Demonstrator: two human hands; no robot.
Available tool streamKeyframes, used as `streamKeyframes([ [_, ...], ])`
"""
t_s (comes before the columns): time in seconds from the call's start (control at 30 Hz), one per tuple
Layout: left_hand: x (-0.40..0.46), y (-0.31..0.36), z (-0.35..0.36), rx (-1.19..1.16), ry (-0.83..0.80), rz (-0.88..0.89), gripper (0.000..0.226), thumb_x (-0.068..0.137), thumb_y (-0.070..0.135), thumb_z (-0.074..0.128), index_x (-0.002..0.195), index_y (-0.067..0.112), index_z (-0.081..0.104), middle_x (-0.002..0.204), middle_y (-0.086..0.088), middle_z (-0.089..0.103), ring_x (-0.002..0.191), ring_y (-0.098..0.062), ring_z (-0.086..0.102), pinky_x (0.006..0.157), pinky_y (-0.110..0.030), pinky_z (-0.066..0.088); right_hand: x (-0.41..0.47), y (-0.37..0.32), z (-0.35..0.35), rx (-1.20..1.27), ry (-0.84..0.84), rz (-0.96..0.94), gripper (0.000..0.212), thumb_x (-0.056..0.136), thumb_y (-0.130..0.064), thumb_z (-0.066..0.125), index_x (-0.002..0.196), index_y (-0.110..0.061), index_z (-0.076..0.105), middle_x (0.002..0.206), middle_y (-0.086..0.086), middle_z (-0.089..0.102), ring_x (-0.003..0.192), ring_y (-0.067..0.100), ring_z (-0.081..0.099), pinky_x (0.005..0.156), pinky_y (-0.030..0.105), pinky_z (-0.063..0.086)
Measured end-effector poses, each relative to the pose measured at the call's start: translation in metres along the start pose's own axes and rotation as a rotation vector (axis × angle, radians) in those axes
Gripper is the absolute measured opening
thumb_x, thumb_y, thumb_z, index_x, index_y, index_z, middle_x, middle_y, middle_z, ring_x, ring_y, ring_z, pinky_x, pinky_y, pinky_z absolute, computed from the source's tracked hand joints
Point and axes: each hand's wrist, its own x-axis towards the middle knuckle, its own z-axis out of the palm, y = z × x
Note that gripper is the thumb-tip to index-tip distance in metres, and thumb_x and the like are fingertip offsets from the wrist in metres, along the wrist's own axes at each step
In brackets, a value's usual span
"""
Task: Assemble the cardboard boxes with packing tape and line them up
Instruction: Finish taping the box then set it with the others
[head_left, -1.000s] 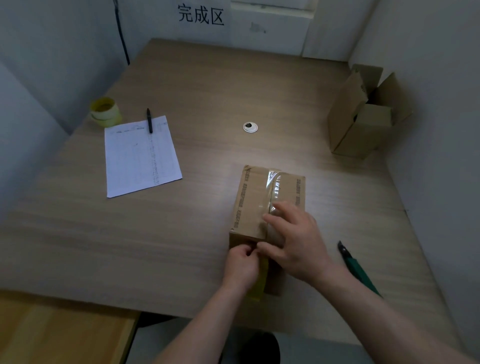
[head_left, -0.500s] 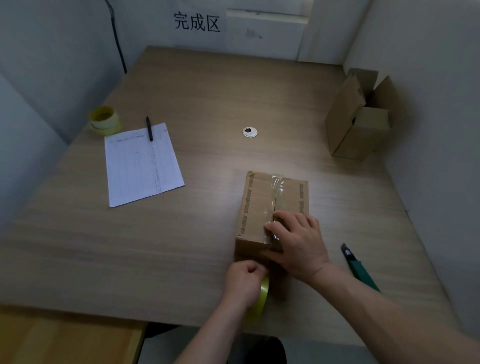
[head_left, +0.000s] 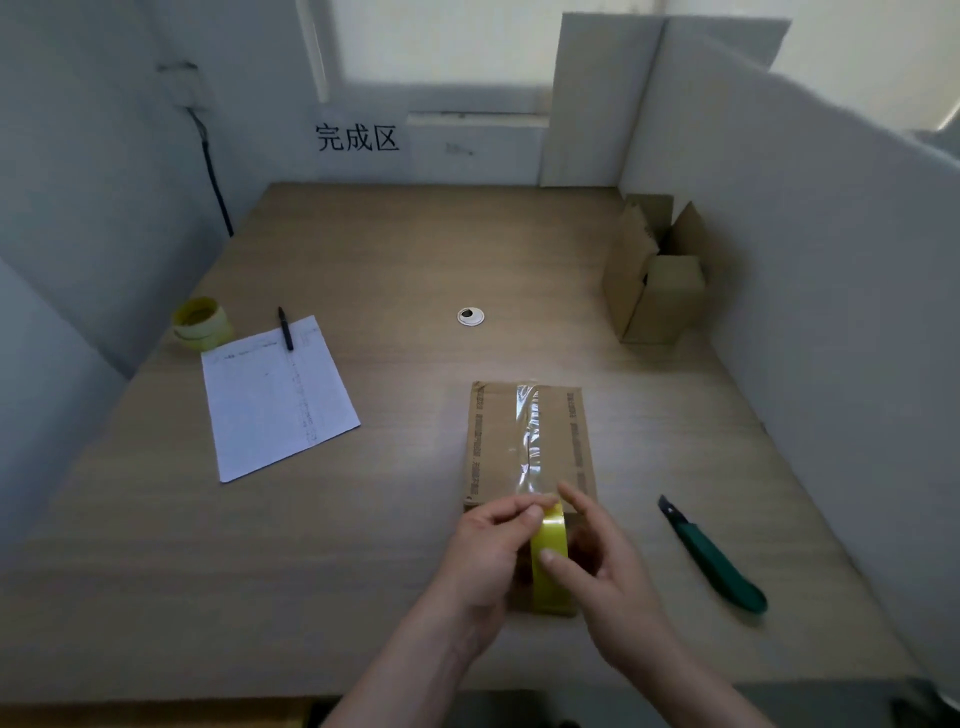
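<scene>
While the box sits taped along its top seam on the near part of the surface, the left hand pinches the tape roll at the box's near end, and the right hand grips the roll with thumb on its face. A green knife lies to the right.

The table was pale wood with a fine streaked grain. The box was brown cardboard, with dark print in a line down each side of its top and a clear glossy strip along the seam. The tape roll was translucent yellow, as was a spare roll at ten o'clock. The sheet was white with faint ruled lines, the pen black. The knife was dark green with a black tip. The open box was plain brown. The walls were white, one bearing black characters.
</scene>
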Motion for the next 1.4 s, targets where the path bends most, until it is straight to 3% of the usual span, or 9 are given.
streamKeyframes([
  [0.13,0.002,0.001,0.007,0.135,0.002,0.152,0.023,0.093,0.006,0.06,0.087,0.017,0.079,0.098,-0.015,0.073,0.091,-0.024,0.068,0.074,-0.029,0.056,0.007,-0.002,0.001,-0.06,0.129,-0.015,0.059,0.079,-0.023,0.069,0.134,-0.038,0.053,0.083,0.012,0.069,0.077,0.018,0.065,0.073,0.035,0.054],
  [0.3,0.007,-0.012,0.006,0.265,0.033,0.376,0.027,0.086,0.01,0.069,0.082,0.034,0.08,0.109,-0.006,0.053,0.103,-0.008,0.057,0.085,-0.014,0.045,0.018,-0.018,-0.009,-0.202,0.21,-0.019,0.018,0.081,-0.02,0.067,0.091,-0.032,0.075,0.07,-0.002,0.07,0.063,0.011,0.061,0.06,0.031,0.047],
  [0.57,0.01,-0.025,-0.023,0.739,0.092,0.574,0.032,0.082,0.042,0.056,0.111,0.047,0.069,0.101,0.019,0.059,0.106,-0.006,0.057,0.091,-0.019,0.045,0.013,-0.038,-0.018,-0.76,0.258,-0.184,0.011,0.085,-0.032,0.07,0.074,-0.032,0.071,0.063,-0.02,0.063,0.063,0.004,0.06,0.056,0.032,0.051],
  [0.73,0.005,-0.01,-0.017,0.333,0.051,0.361,0.025,0.094,0.033,0.062,0.085,0.019,0.08,0.086,0.003,0.073,0.086,-0.01,0.064,0.085,-0.029,0.049,0.018,-0.047,-0.012,-0.874,0.234,-0.26,0.027,0.076,-0.053,0.05,0.079,-0.033,0.067,0.065,-0.01,0.066,0.06,0.011,0.059,0.054,0.035,0.049],
  [0.83,0.006,-0.001,-0.013,0.041,0.066,0.194,0.034,0.097,0.029,0.053,0.086,0.005,0.076,0.081,-0.008,0.073,0.079,-0.015,0.066,0.078,-0.028,0.053,0.022,-0.051,-0.014,-0.926,0.2,-0.253,0.01,0.081,-0.041,0.062,0.078,-0.032,0.067,0.066,-0.009,0.065,0.062,0.011,0.059,0.056,0.037,0.05],
  [1.0,0.01,0.002,-0.016,0.128,-0.011,0.206,0.035,0.087,0.033,0.066,0.084,-0.001,0.073,0.077,-0.013,0.066,0.075,-0.02,0.059,0.074,-0.029,0.048,0.023,-0.059,-0.016,-0.975,0.135,-0.25,0.009,0.085,-0.035,0.067,0.079,-0.03,0.069,0.069,-0.008,0.066,0.064,0.011,0.056,0.056,0.03,0.044],
  [1.2,0.016,-0.003,-0.013,0.389,0.032,0.3,0.024,0.089,0.013,0.069,0.068,0.003,0.068,0.063,-0.011,0.064,0.061,-0.016,0.055,0.065,-0.036,0.049,0.025,-0.047,-0.023,-0.942,0.068,-0.225,0.005,0.085,-0.04,0.069,0.085,-0.035,0.07,0.068,-0.014,0.062,0.066,0.007,0.058,0.062,0.034,0.052],
  [1.3,0.018,-0.012,-0.021,0.389,0.121,0.288,0.029,0.09,0.009,0.067,0.061,0.012,0.066,0.059,-0.011,0.064,0.057,-0.017,0.059,0.059,-0.034,0.05,0.014,-0.032,-0.035,-0.538,-0.15,0.003,0.047,0.081,-0.036,0.075,0.125,-0.042,0.061,0.094,-0.019,0.066,0.086,-0.004,0.063,0.073,0.019,0.051],
  [1.4,0.015,-0.03,-0.034,0.472,0.208,0.282,0.037,0.089,0.008,0.066,0.054,0.017,0.06,0.051,-0.004,0.06,0.052,-0.017,0.057,0.058,-0.03,0.045,-0.001,-0.014,-0.054,-0.185,-0.275,0.132,0.069,0.075,-0.036,0.073,0.14,-0.034,0.049,0.082,-0.006,0.064,0.074,0.008,0.064,0.066,0.023,0.049],
])
